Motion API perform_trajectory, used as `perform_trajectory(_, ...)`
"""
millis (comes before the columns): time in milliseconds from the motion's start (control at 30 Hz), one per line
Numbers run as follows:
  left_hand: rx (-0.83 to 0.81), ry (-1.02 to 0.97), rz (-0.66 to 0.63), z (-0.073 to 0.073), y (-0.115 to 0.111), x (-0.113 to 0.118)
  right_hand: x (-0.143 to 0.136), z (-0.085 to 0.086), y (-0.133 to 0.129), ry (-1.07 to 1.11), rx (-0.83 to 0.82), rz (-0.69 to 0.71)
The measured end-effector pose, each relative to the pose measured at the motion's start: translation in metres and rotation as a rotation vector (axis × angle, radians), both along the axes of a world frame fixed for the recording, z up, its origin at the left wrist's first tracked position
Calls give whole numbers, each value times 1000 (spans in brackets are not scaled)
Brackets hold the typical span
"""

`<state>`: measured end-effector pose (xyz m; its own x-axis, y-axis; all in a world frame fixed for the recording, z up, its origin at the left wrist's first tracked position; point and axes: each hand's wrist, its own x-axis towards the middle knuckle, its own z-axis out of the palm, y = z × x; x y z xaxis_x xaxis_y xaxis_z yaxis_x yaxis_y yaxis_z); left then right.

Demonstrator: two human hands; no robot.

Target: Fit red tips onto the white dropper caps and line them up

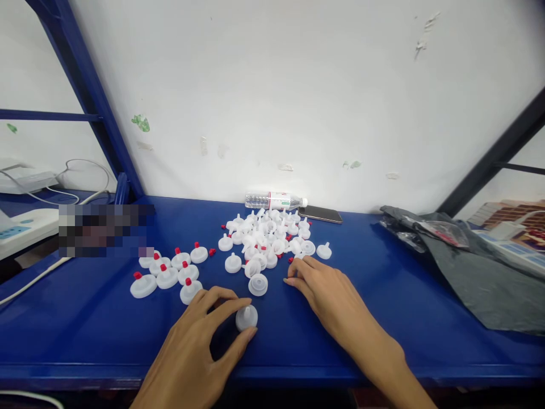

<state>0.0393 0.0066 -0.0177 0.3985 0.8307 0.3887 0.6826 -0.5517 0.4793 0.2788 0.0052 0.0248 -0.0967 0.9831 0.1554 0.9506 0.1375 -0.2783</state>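
One bottle (279, 200), folks, and one phone (321, 214) just right of it! Left of that bottle and nearer, eight grouped white caps (167, 278), seven showing red tips (163, 267). Two hands (191, 335) in front; the heaped caps (279, 247) between defy counting!

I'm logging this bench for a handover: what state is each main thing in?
Left hand: pinching the held lid
Held lid: spout bare
Right hand: fingers bent; contents unclear
Left-side lids: upright, red-tipped where visible
Central lids: clustered, some upright, some overturned
Loose red caps: scattered
Bottle: capped, on its side
Phone: flat
Grey bag: crumpled
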Motion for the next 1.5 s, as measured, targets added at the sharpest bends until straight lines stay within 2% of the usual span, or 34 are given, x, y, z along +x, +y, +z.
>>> perform_trajectory(233, -60, -29, 33, -4, 1, -2, -1, -1, -3, 439, 24, 99)
perform_trajectory(433, -123, -21, 12, -3, 0, -2, -6, 8, -9, 501, 122, 221)
perform_trajectory(567, -117, -23, -65, -1, -3, -2, -14, 13, -14, 665, 29, 288)
perform_trajectory(733, -75, -58, -71, -1, -4, 0, -24, 11, -18, 669, -105, 418)
perform_trajectory(933, 8, -81, -84, 1, -5, -1, -27, 6, -16, 682, -140, 366)
perform_trajectory(1100, 119, -223, -195, 10, -10, 4, -31, 3, -15, 765, -157, 255)
perform_trajectory(1300, 316, -184, -300, 0, -6, 9, -33, 0, -16, 705, -158, 250)
perform_trajectory(1400, 352, -172, -225, 1, -1, 5, -24, 6, -16, 628, -111, 289)
perform_trajectory(1500, 386, -152, -58, 7, 7, -6, 0, 15, -13, 508, 87, 208)
